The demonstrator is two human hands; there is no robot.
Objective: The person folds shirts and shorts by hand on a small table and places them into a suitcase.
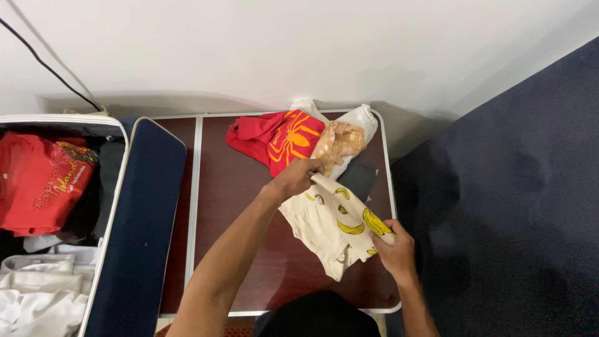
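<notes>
White wall (281, 50), dark blue carpet (524, 187), brown folding table (231, 206) against the wall

the banana shirt (331, 218) lies on the table (237, 206) between both hands' fingers. more clothes (293, 137) sit just behind the left fingers (306, 168). the suitcase (56, 218) is far left of them.

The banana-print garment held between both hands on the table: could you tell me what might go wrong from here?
The banana-print garment lies near the table's front right edge, so it might slide off. The left hand works close to the red shirt and could drag it along. The right hand grips only a corner, so the fold may loosen.
</notes>
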